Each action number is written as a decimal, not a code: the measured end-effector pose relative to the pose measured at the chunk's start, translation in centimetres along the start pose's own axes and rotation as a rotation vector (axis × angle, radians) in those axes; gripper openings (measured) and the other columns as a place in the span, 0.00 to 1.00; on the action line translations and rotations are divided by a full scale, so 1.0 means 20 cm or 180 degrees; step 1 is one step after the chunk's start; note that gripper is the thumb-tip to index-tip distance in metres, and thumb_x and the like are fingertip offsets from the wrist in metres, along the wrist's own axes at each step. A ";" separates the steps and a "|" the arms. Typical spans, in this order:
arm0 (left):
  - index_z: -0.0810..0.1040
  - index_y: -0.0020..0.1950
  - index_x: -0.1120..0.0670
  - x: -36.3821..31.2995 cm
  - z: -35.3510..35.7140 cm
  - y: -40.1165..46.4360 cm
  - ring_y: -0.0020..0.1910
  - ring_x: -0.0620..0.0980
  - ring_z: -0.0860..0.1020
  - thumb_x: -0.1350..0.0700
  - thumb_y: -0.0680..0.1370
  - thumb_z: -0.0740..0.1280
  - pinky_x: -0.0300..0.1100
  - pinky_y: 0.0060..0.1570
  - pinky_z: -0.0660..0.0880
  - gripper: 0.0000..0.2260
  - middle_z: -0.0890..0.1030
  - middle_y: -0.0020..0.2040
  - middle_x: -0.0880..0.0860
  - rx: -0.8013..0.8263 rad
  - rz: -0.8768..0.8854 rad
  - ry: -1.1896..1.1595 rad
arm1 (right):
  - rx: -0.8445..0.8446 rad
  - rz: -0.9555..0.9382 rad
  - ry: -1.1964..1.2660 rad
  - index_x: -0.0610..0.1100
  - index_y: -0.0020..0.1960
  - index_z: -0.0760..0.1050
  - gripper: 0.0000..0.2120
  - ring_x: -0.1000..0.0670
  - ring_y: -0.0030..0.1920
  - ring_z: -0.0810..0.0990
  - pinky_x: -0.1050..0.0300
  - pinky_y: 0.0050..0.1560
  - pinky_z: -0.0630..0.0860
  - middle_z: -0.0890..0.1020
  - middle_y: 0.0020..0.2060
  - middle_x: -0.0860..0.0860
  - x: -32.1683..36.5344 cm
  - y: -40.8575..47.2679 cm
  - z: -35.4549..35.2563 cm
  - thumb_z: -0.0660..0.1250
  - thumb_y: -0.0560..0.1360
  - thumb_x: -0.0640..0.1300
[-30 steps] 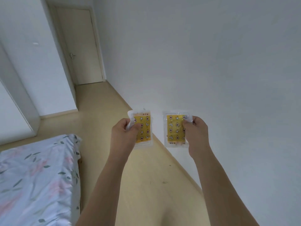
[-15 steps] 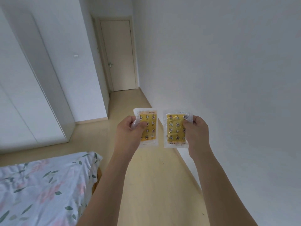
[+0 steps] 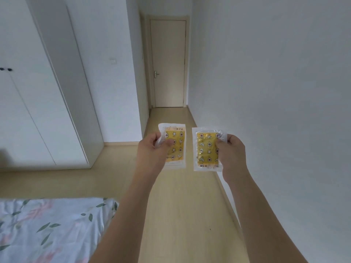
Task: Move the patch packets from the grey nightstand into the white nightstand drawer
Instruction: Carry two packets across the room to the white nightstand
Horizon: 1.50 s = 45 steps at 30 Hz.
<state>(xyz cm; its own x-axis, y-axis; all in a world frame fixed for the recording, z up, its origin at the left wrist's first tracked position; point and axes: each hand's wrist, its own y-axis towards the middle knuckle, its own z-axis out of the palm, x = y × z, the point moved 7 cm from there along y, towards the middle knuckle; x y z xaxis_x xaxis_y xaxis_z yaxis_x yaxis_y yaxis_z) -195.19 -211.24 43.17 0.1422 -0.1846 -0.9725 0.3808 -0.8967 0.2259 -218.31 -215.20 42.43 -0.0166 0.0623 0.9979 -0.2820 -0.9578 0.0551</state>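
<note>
Now both patch packets are off the grey nightstand and in the air, one per hand, held out at arm's length in front of the person. The left hand [image 3: 153, 149] has its grip clamped on the left patch packet [image 3: 175, 147], thumb over the front and fingers curled behind its upper left corner. The right hand [image 3: 230, 152] pinches the right patch packet [image 3: 206, 149] along its right edge in the same way. The two packets hang upright, side by side, near each other but not touching.

What has changed over the last second is the view, not the hold: the closed door [image 3: 168, 63] has slid from the upper left to the middle of the frame, the white wardrobe [image 3: 38, 103] has come in on the left, and the bed [image 3: 51, 228] with its leaf-print sheet has dropped lower into the corner. The hands and packets have kept the same pose relative to the head throughout. I judge that the person is turning, carrying the packets across the room, past the foot of the bed along the wooden floor [image 3: 180, 215].

Neither nightstand is in sight, so the drawer's state cannot be told. The task is in its carry stage: pick-up done, placing not yet begun. The thin packets look light and floppy; a corner grip should suffice.
</note>
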 end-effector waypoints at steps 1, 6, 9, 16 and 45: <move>0.78 0.42 0.55 0.00 0.01 0.13 0.43 0.50 0.85 0.57 0.75 0.72 0.45 0.39 0.79 0.05 0.85 0.44 0.50 -0.0043 0.0027 -0.0020 | 0.0014 -0.0028 0.0006 0.42 0.51 0.76 0.07 0.49 0.42 0.81 0.53 0.40 0.80 0.81 0.44 0.48 0.02 0.12 0.07 0.59 0.79 0.38; 0.78 0.44 0.57 0.10 0.10 0.69 0.43 0.49 0.85 0.57 0.75 0.72 0.49 0.43 0.82 0.05 0.86 0.44 0.49 -0.0163 -0.0021 0.0086 | 0.0116 0.0045 0.0048 0.42 0.52 0.76 0.07 0.49 0.42 0.81 0.52 0.42 0.81 0.81 0.45 0.49 -0.01 0.63 0.41 0.60 0.79 0.38; 0.78 0.44 0.58 0.23 0.14 0.99 0.43 0.51 0.85 0.58 0.75 0.72 0.50 0.43 0.82 0.05 0.85 0.43 0.51 -0.0240 -0.0125 0.0124 | 0.0193 0.0169 0.0130 0.41 0.53 0.76 0.07 0.50 0.40 0.81 0.53 0.39 0.80 0.82 0.45 0.48 -0.08 0.94 0.60 0.60 0.79 0.38; 0.77 0.46 0.61 0.47 0.20 1.80 0.42 0.51 0.85 0.56 0.75 0.71 0.48 0.40 0.81 0.08 0.85 0.43 0.51 -0.0589 -0.0072 0.0357 | 0.0644 0.0228 0.0279 0.41 0.52 0.76 0.06 0.50 0.40 0.80 0.56 0.36 0.77 0.81 0.44 0.48 -0.22 1.72 1.21 0.61 0.79 0.39; 0.80 0.50 0.58 1.08 -1.82 4.09 0.42 0.50 0.85 0.59 0.77 0.70 0.44 0.41 0.82 0.04 0.85 0.45 0.54 -0.3028 -0.0307 0.0118 | 0.2982 0.0102 0.0089 0.44 0.51 0.77 0.07 0.50 0.42 0.81 0.58 0.34 0.76 0.82 0.45 0.49 -0.31 2.68 4.99 0.60 0.79 0.39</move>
<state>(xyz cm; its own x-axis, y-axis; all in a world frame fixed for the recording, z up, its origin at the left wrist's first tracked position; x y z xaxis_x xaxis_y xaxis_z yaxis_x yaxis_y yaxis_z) -127.76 -274.05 42.75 0.0940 -0.0994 -0.9906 0.9730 -0.2015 0.1125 -137.57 -295.03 42.60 -0.0375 0.0268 0.9989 0.6064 -0.7940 0.0441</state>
